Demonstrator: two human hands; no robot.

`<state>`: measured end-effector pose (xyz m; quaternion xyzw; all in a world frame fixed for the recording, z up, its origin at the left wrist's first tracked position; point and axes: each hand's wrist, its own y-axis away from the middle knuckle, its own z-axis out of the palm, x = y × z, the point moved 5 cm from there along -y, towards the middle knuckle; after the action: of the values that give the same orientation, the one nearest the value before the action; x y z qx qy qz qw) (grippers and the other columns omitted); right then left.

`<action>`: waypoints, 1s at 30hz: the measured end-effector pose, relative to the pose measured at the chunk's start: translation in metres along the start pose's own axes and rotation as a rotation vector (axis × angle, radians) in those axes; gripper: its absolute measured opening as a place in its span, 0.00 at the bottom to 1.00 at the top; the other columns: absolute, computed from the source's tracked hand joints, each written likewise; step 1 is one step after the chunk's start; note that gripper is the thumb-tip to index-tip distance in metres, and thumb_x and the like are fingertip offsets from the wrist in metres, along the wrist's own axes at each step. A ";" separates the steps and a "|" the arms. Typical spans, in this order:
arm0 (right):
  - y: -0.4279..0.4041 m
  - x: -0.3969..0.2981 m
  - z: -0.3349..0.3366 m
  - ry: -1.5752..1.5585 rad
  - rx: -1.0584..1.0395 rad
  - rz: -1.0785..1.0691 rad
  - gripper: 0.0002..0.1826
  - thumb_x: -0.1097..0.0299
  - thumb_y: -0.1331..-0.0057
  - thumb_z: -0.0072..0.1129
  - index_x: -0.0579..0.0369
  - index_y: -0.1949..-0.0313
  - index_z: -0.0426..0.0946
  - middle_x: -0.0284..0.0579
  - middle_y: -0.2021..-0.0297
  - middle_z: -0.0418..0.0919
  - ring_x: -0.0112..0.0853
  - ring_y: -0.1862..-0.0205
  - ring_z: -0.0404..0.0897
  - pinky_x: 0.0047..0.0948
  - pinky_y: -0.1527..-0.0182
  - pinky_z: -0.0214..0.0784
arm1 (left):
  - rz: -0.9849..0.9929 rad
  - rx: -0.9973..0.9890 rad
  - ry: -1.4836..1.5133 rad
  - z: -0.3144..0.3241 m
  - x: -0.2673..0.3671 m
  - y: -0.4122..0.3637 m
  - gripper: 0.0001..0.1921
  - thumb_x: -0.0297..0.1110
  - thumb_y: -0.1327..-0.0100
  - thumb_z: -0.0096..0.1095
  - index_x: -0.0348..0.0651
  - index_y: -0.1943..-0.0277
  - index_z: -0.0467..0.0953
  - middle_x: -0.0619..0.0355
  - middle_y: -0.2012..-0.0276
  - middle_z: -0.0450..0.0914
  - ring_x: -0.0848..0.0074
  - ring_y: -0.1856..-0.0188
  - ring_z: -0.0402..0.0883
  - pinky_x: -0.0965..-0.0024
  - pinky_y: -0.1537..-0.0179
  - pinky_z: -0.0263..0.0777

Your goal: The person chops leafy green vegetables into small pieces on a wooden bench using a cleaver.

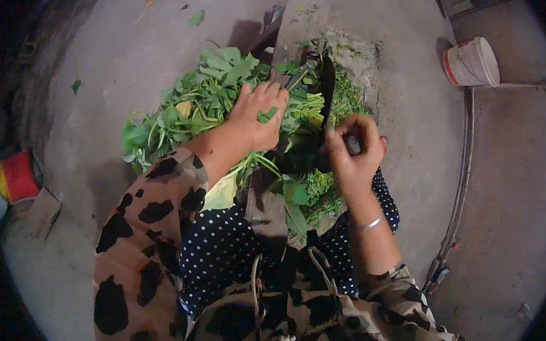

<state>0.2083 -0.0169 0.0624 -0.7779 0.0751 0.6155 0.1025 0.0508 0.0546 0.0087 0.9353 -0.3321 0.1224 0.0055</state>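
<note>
My left hand [260, 118] presses down on a bundle of leafy green stems [188, 104], its fingers curled over them and a bit of leaf on its back. The cut stem ends [310, 106] point right, against a dark curved blade [326, 87]. My right hand [356, 150] is beside the blade's near end, thumb and fingers curled into a ring; whether it grips anything is unclear. Finely chopped greens [348, 97] lie right of the blade, with more chopped greens [321, 187] nearer me. The blade's base is hidden by leaves and shadow.
A wooden plank [306, 13] runs away from me under the greens. On the concrete floor [411, 132] a white bucket [472, 63] lies at the upper right. Loose leaves [196, 18] are scattered at the upper left. A red and yellow packet [19, 176] lies at the far left.
</note>
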 end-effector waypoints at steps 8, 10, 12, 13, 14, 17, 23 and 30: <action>-0.229 -0.043 -0.027 -0.527 -0.157 0.460 0.15 0.58 0.33 0.51 0.53 0.74 0.69 0.41 0.82 0.70 0.32 0.80 0.69 0.34 0.77 0.60 | -0.047 -0.130 -0.007 -0.015 0.029 0.004 0.16 0.26 0.55 0.56 0.38 0.59 0.69 0.52 0.61 0.72 0.63 0.53 0.71 0.58 0.52 0.58; -0.271 -0.028 -0.037 -0.521 -0.400 0.521 0.15 0.57 0.33 0.51 0.53 0.74 0.69 0.40 0.82 0.70 0.32 0.81 0.68 0.34 0.77 0.60 | -0.026 -0.160 0.029 -0.011 0.030 -0.011 0.16 0.27 0.54 0.55 0.38 0.59 0.69 0.51 0.62 0.73 0.62 0.53 0.72 0.58 0.52 0.58; -0.247 -0.032 -0.011 -0.367 -0.271 0.446 0.17 0.54 0.34 0.51 0.52 0.75 0.69 0.39 0.83 0.69 0.32 0.83 0.66 0.34 0.78 0.59 | -0.066 -0.192 -0.026 -0.004 0.017 -0.004 0.15 0.27 0.53 0.54 0.38 0.59 0.70 0.50 0.62 0.74 0.61 0.54 0.73 0.56 0.51 0.59; -0.207 -0.052 0.003 -0.235 -0.176 0.361 0.18 0.54 0.34 0.51 0.52 0.76 0.67 0.39 0.84 0.67 0.32 0.84 0.64 0.34 0.78 0.60 | -0.082 -0.209 -0.037 -0.006 0.009 0.003 0.15 0.27 0.53 0.54 0.38 0.59 0.70 0.50 0.62 0.74 0.61 0.54 0.73 0.56 0.51 0.59; -0.162 -0.069 -0.002 -0.128 -0.068 -0.021 0.14 0.57 0.37 0.52 0.55 0.73 0.71 0.38 0.83 0.73 0.25 0.83 0.73 0.24 0.80 0.64 | -0.098 -0.229 -0.060 -0.010 0.010 0.000 0.15 0.28 0.53 0.55 0.38 0.60 0.70 0.50 0.62 0.75 0.61 0.54 0.73 0.56 0.51 0.59; -0.040 -0.035 0.006 0.422 0.079 -0.259 0.14 0.61 0.40 0.59 0.57 0.75 0.71 0.38 0.83 0.74 0.23 0.80 0.72 0.21 0.74 0.64 | -0.142 -0.233 -0.040 -0.013 0.010 0.001 0.16 0.28 0.55 0.56 0.38 0.60 0.70 0.50 0.62 0.74 0.61 0.53 0.73 0.55 0.50 0.59; -0.116 -0.073 -0.024 0.000 -0.234 0.156 0.18 0.55 0.37 0.54 0.54 0.80 0.69 0.36 0.87 0.71 0.24 0.88 0.69 0.22 0.83 0.60 | -0.035 -0.096 -0.090 -0.016 0.029 0.010 0.18 0.29 0.57 0.58 0.38 0.59 0.70 0.50 0.60 0.73 0.63 0.52 0.71 0.53 0.49 0.57; -0.202 -0.060 -0.012 -0.395 -0.128 0.407 0.18 0.54 0.34 0.52 0.50 0.78 0.67 0.39 0.85 0.67 0.33 0.84 0.64 0.35 0.79 0.58 | -0.054 -0.226 0.009 -0.005 0.015 -0.016 0.19 0.31 0.55 0.57 0.37 0.57 0.70 0.53 0.61 0.73 0.64 0.54 0.70 0.54 0.53 0.56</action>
<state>0.2547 0.1748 0.1371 -0.6170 0.1690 0.7663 -0.0599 0.0711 0.0579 0.0182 0.9367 -0.3183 0.0885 0.1157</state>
